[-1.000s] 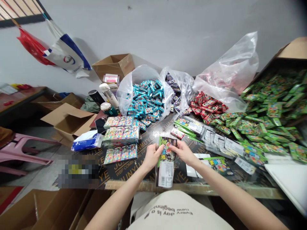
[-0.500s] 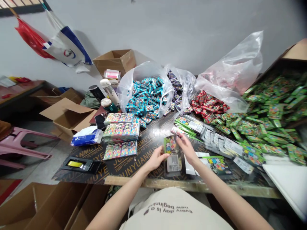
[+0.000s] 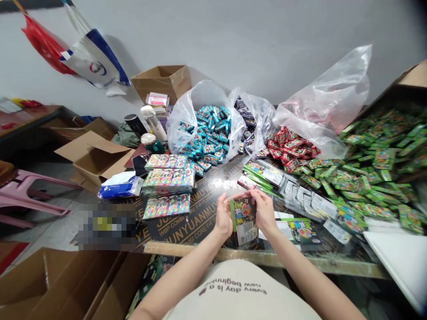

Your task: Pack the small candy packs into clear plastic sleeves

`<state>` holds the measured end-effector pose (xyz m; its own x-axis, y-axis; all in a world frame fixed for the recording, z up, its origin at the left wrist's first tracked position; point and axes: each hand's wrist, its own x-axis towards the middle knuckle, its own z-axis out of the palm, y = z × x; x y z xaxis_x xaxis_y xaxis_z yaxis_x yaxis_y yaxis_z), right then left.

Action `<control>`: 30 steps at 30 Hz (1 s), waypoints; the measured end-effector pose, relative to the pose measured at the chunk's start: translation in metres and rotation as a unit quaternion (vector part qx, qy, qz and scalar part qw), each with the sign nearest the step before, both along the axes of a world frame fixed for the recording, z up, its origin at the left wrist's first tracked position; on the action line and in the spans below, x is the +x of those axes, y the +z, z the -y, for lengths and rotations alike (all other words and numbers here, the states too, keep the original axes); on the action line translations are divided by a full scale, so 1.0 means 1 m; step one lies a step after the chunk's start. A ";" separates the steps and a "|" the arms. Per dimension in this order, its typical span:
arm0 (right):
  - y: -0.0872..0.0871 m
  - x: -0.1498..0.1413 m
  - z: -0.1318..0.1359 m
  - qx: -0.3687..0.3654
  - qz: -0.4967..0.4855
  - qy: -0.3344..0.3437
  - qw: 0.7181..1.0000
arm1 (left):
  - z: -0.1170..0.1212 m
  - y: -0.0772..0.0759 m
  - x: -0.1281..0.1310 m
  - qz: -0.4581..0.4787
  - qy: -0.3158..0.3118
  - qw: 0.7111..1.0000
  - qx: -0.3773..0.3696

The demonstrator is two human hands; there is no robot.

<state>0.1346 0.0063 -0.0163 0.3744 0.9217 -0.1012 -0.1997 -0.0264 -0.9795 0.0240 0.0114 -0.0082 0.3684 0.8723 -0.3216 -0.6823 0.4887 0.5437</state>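
A black-and-green printed pouch (image 3: 244,222) with a pale panel low on its front is between my hands, just above the near table edge. My left hand (image 3: 224,218) is closed on its left side, fingers reaching toward the top edge. The upper right edge is gripped by my right hand (image 3: 264,211), with fingers bent over the top. Behind the pouch a small red-and-white packet (image 3: 247,182) lies on the table. Right of my right hand another printed pouch (image 3: 304,231) lies flat. Beyond it is an overlapping row of pouches (image 3: 293,189).
Stacks of wrapped small boxes (image 3: 168,178) stand at left, beside a blue tissue pack (image 3: 120,186). Clear bags hold blue packets (image 3: 210,133) and purple packets (image 3: 245,113). Red packets (image 3: 292,144) and green packets (image 3: 363,178) are heaped at right. A wooden strip (image 3: 187,250) edges the table.
My left hand has moved up along the pouch's left side, toward its top edge. The pouch is now tilted, and my right hand has shifted slightly right and down, away from the red-and-white packet.
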 end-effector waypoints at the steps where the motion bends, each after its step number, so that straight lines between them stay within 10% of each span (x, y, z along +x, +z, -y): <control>1: 0.001 0.004 0.001 0.002 0.001 0.008 1.000 | -0.001 -0.001 0.000 -0.007 -0.010 1.000 0.003; 7: 0.000 0.033 0.009 0.039 0.046 0.077 0.995 | -0.011 0.005 -0.011 -0.212 -0.037 0.968 0.132; 12: 0.006 0.050 0.015 0.107 0.172 0.136 0.970 | -0.011 0.022 -0.027 -0.400 -0.022 0.835 0.377; 23: 0.038 0.051 0.013 0.044 0.262 0.224 0.938 | -0.026 0.030 -0.027 -0.433 -0.101 0.833 0.329; 30: 0.037 0.062 0.017 0.052 0.264 0.254 0.929 | -0.007 0.033 -0.025 -0.482 -0.039 0.700 0.525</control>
<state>0.1968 -0.0105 0.0206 -0.1387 0.9876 0.0732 0.3216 0.1148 -0.9399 -0.0010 0.0183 0.0244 0.4814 0.8033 0.3507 0.2565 -0.5117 0.8200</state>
